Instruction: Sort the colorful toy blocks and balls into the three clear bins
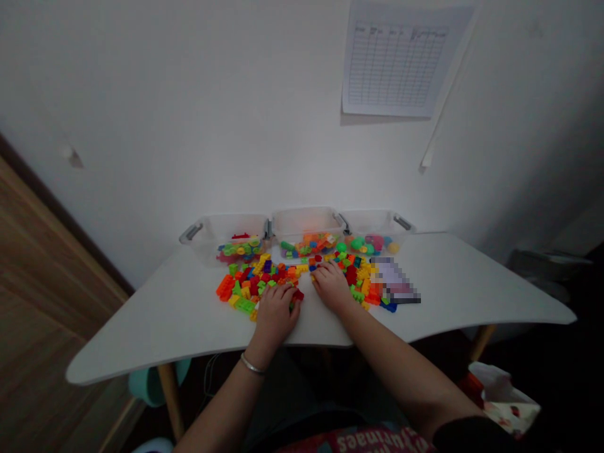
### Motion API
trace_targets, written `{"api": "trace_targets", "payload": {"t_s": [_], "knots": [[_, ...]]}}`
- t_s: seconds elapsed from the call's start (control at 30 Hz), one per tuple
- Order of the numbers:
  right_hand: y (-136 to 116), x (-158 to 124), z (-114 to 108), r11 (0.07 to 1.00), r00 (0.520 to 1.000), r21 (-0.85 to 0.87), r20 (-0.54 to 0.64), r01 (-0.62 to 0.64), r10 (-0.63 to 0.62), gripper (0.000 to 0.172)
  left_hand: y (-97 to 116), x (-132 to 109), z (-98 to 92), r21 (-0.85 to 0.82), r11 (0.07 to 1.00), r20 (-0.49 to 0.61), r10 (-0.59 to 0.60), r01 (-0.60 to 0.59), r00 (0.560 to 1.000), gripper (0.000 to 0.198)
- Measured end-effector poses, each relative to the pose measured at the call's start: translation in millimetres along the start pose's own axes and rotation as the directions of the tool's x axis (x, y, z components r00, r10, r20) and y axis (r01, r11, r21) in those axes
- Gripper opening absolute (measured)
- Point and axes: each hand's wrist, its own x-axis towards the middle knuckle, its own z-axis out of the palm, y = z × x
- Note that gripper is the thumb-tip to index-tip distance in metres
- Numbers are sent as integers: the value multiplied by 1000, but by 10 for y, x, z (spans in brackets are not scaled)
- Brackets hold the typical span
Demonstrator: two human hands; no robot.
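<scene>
A heap of small coloured plastic building bricks (255, 280) lies spread on the white table (155, 321). My left hand (276, 314) rests at the near edge of the heap with its fingers curled over red and green bricks; what it grips is hidden. My right hand (331, 286) lies palm down among the bricks right of centre, fingers bent toward a few small pieces. A bracelet sits on my left wrist.
Three clear plastic bins stand in a row against the wall: the left bin (226, 234), the middle bin (302, 225) and the right bin (377, 226), each holding some bricks. A blurred-out flat item (394, 280) lies right of the heap. A printed sheet (401, 60) hangs on the wall.
</scene>
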Motion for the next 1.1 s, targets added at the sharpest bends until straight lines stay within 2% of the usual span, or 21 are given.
{"api": "trace_targets", "payload": {"t_s": [0.07,0.17,0.3,0.37,0.43,0.53,0.63,0.73,0.9,1.1], "knots": [[-9,17,-40,999,999,41,-21,-23,24,24,-5,2,2,-4,1000,1,0,0,1000,25],[33,119,-127,983,981,128,-121,-135,150,28,-17,3,14,-9,1000,13,-3,3,1000,25],[231,436,-275,915,882,288,-296,-284,367,27,-27,-5,32,-21,1000,15,-8,8,1000,25],[359,643,-349,875,838,385,-336,-294,429,27,-29,-8,43,-26,1000,6,-15,15,1000,25],[472,842,-412,826,822,488,-322,-281,470,27,-30,-9,55,-28,999,-3,-20,20,1000,24],[569,1066,-467,812,843,480,-234,-333,484,24,-33,-8,67,-33,999,-15,-19,18,1000,23],[570,1169,-469,839,866,296,-70,-457,496,24,-37,-9,69,-34,999,-12,-17,17,1000,24],[518,1171,-447,881,885,80,27,-466,466,30,-39,-9,65,-24,1000,-1,-14,14,1000,25],[436,1094,-419,931,935,-95,8,-353,355,43,-32,-6,64,-25,1000,-12,-14,13,1000,25],[514,1095,-387,952,954,-68,14,-298,299,41,-28,-7,58,-44,999,-13,-23,23,1000,24]]}}
